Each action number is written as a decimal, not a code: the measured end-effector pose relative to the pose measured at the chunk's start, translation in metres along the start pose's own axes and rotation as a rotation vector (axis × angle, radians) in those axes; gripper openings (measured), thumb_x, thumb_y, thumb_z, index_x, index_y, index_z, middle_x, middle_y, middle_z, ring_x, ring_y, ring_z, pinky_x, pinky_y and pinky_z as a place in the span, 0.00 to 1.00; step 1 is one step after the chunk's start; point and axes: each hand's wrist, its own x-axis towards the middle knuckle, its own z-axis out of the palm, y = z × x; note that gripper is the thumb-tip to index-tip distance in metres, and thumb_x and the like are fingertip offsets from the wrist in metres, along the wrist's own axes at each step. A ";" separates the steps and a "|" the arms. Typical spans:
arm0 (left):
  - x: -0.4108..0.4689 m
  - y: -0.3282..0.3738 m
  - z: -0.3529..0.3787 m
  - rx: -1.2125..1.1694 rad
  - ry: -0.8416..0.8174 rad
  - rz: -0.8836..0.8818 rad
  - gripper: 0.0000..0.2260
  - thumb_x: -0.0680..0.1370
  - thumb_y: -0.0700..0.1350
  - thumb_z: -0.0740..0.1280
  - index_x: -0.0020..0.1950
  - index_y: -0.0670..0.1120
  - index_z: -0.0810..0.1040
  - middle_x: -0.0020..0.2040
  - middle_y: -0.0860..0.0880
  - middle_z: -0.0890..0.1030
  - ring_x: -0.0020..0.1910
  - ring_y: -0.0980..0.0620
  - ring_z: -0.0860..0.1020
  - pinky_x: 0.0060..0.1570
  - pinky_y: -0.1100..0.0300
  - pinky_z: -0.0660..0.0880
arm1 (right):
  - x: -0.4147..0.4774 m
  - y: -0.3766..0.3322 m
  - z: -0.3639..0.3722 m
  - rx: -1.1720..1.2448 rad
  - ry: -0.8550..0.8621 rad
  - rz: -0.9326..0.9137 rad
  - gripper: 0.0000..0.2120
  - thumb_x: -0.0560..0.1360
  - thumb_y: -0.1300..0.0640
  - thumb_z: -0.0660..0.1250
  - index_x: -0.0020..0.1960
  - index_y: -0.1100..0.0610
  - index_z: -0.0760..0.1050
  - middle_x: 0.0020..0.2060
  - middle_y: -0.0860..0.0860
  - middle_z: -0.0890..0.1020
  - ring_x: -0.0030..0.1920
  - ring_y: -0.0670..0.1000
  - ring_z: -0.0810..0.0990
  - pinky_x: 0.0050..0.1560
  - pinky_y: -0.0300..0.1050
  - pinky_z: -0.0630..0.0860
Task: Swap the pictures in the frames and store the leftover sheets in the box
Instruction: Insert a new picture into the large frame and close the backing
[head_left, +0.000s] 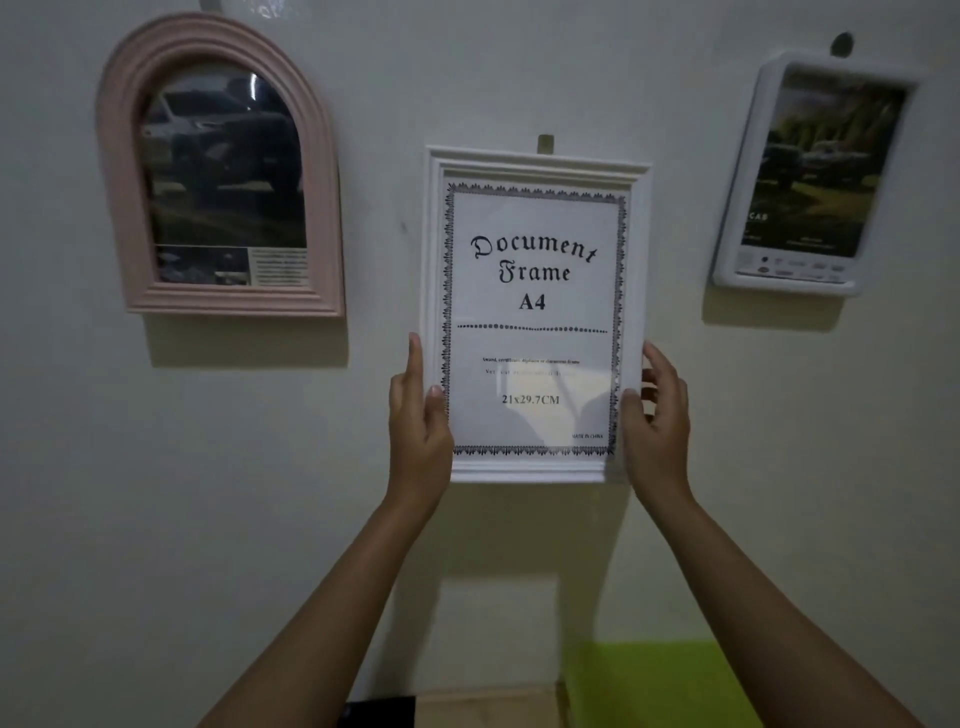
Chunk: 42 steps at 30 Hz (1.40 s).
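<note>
Forearms rise from bottom edge toward wall. Pink arched frame at left, hung upright, dark car picture inside. Left hand grasping left edge of white document frame, thumb on front, fingers behind. Frame at centre against wall below hook, long axis vertical, slightly tilted, "Document Frame A4" sheet reading upright. Right hand grasping right edge. White rounded frame at right, landscape picture, top leaning right.
</note>
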 end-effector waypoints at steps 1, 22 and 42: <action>-0.005 0.005 -0.003 -0.013 -0.001 -0.004 0.23 0.81 0.35 0.52 0.76 0.46 0.51 0.52 0.65 0.63 0.47 0.84 0.62 0.47 0.86 0.57 | -0.003 -0.005 -0.005 -0.001 -0.012 0.004 0.22 0.77 0.65 0.57 0.70 0.51 0.64 0.55 0.50 0.69 0.51 0.47 0.72 0.47 0.31 0.70; -0.319 0.018 -0.075 -0.115 0.068 -0.599 0.22 0.81 0.35 0.55 0.73 0.51 0.61 0.70 0.57 0.63 0.71 0.55 0.63 0.69 0.60 0.60 | -0.275 0.000 -0.147 0.279 -0.377 0.504 0.20 0.79 0.66 0.57 0.68 0.51 0.66 0.58 0.50 0.77 0.49 0.39 0.80 0.48 0.35 0.78; -0.243 0.044 -0.061 0.055 -0.392 -0.544 0.37 0.71 0.68 0.61 0.68 0.72 0.36 0.70 0.41 0.66 0.60 0.39 0.75 0.55 0.41 0.75 | -0.353 -0.018 -0.094 -0.456 -0.496 -0.147 0.20 0.78 0.54 0.55 0.69 0.58 0.68 0.54 0.53 0.80 0.50 0.44 0.75 0.37 0.31 0.65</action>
